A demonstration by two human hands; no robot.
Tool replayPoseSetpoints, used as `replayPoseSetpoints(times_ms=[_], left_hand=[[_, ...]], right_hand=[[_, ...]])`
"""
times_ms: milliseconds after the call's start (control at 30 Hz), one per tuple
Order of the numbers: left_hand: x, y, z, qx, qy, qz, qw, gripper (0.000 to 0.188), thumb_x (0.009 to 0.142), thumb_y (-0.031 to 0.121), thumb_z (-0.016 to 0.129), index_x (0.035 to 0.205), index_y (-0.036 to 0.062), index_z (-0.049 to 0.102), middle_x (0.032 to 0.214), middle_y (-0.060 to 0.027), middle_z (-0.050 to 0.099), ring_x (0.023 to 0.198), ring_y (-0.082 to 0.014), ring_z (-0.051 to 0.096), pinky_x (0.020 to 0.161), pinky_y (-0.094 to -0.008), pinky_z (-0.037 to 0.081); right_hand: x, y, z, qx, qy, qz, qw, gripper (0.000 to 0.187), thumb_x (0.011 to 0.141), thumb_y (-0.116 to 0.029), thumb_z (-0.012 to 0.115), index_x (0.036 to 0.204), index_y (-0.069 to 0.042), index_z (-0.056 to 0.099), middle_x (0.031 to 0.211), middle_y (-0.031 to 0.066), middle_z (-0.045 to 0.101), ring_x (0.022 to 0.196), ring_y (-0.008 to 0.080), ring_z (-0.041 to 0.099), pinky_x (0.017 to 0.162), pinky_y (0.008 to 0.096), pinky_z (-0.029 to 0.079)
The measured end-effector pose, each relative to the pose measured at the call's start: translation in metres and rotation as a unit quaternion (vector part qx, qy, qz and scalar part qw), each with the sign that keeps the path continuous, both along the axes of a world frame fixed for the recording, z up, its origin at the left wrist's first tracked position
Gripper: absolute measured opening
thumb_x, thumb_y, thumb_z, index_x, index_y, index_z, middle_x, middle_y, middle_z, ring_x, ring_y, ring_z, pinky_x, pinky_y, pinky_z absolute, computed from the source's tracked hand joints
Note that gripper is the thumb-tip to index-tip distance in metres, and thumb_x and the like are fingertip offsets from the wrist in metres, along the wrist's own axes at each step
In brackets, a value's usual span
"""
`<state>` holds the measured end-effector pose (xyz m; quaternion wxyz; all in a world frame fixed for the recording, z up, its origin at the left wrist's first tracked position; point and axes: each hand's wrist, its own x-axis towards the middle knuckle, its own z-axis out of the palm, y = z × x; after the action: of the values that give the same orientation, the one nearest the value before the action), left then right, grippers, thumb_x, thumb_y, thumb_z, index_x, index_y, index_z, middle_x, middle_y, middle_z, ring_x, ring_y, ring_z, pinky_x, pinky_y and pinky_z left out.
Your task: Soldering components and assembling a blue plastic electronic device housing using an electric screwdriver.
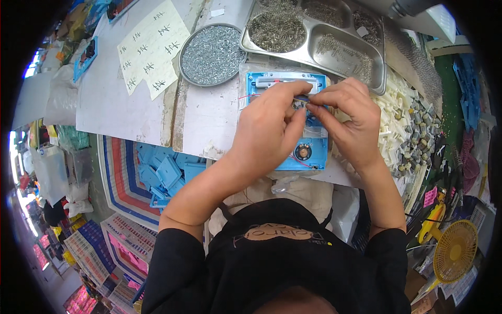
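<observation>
White worktable point(120, 99) fills the upper frame. Top right sits a steel compartment tray point(314, 49) w/ small metal parts in each section. Left of it, a round metal dish point(212, 54) heaped w/ tiny silver screws. Pale paper sheet point(149, 47) w/ handwriting lies further left. Right side: a big pile of white plastic pieces point(392, 112), grey bits mixed in at its right. Below the table edge, a striped sack holds blue plastic shells point(167, 175). Yellow fan point(455, 251) low right.

Centre now: blue plastic housing point(308, 149) lies flat on the table just under the tray, open face up, small round speaker point(302, 152) seated near its lower edge, thin red wire trailing off it.

Left hand point(266, 125) and right hand point(348, 118) meet over the upper half of the housing. Both sets of fingertips pressed together, pinching one tiny dark part point(301, 100) btwn them; looks like a small component w/ wire ends, too small to tell exactly.

Step in hand, my read: fitting that small part into the housing's upper section, prob. seating or threading its leads. Next move calls for fine placement, steady fingertips, housing kept from sliding, and care not to snag the red wire.
</observation>
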<state>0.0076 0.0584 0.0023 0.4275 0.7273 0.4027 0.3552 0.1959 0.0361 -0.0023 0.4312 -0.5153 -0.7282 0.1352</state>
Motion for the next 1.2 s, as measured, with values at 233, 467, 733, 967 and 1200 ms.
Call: replayPoseSetpoints(times_ms=[233,467,733,967,1200], left_hand=[[-0.003,0.017,-0.002,-0.11,-0.006,-0.04,0.993,0.012,0.089,0.003,0.071,0.1,-0.0015,0.07,0.084,-0.0124,0.069,0.061,-0.0186,0.069,0.058,-0.0321,0.052],[-0.003,0.014,-0.006,-0.113,-0.01,-0.019,0.993,0.007,0.088,0.003,0.072,0.094,-0.0004,0.069,0.078,-0.0085,0.065,0.057,-0.0132,0.061,0.055,-0.0311,0.048],[0.0,0.015,-0.013,0.101,0.017,0.006,0.995,0.009,0.081,0.003,0.077,0.087,0.0036,0.071,0.09,-0.0079,0.061,0.074,-0.0234,0.058,0.067,-0.035,0.046],[0.001,0.02,-0.017,0.218,0.098,0.01,0.971,0.012,0.073,0.007,0.08,0.081,0.0061,0.072,0.101,-0.0081,0.059,0.09,-0.0278,0.052,0.081,-0.0406,0.039],[0.006,0.011,-0.016,0.211,0.148,0.002,0.966,0.009,0.075,0.01,0.081,0.083,0.0071,0.075,0.099,-0.0067,0.057,0.095,-0.0263,0.05,0.086,-0.0389,0.038]], right_hand=[[0.008,0.002,-0.001,-0.051,0.071,0.013,0.996,0.013,0.075,-0.006,0.081,0.086,-0.007,0.075,0.084,0.0057,0.072,0.078,0.0229,0.064,0.076,0.0341,0.048],[0.062,-0.037,0.011,-0.104,0.18,-0.107,0.972,0.013,0.082,0.003,0.078,0.093,-0.001,0.074,0.09,0.0041,0.072,0.084,0.0109,0.062,0.074,0.0259,0.048],[0.251,-0.252,0.006,-0.006,0.411,-0.466,0.784,0.032,0.1,-0.009,0.066,0.129,0.002,0.059,0.107,0.0075,0.065,0.093,0.0141,0.058,0.086,0.0302,0.049],[0.355,-0.276,-0.013,0.097,0.449,-0.481,0.747,0.04,0.109,-0.028,0.051,0.134,0.002,0.056,0.09,0.0071,0.054,0.075,0.0162,0.046,0.077,0.0356,0.045],[0.306,-0.281,0.026,0.044,0.322,-0.59,0.739,0.056,0.111,-0.041,0.031,0.141,0.001,0.051,0.134,0.0268,0.061,0.126,0.0343,0.06,0.112,0.044,0.045]])
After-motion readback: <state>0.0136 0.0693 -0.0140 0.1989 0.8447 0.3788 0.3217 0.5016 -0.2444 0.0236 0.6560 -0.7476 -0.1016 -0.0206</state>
